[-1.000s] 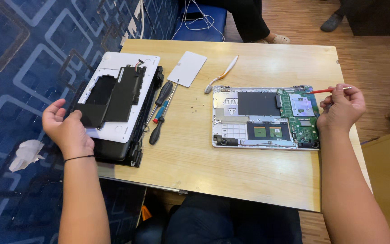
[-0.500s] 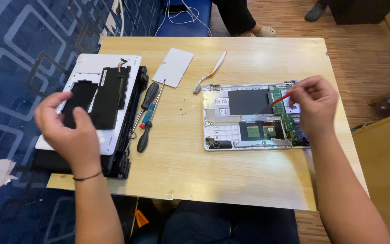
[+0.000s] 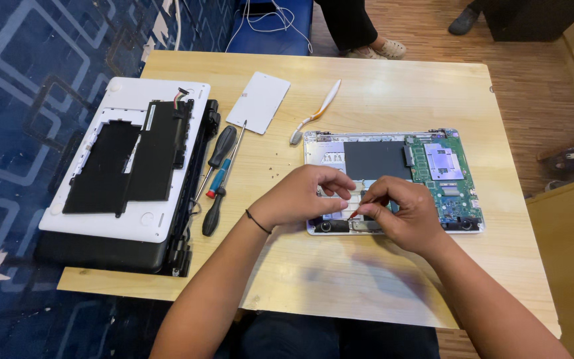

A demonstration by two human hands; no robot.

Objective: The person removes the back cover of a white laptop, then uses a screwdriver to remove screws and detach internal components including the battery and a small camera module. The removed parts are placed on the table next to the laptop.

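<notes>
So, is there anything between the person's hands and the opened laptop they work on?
Nothing visible is in the way. Both the left hand and the right hand already rest on the opened laptop base, fingers meeting over its lower middle. The screwdrivers lie off to the left, apart from the hands.

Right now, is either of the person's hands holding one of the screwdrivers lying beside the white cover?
No, both screwdrivers lie untouched on the table; both hands work over the opened laptop base.

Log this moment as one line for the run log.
left hand: on opened laptop base | right hand: pinching small red tool over it | screwdrivers: idle on table
</notes>
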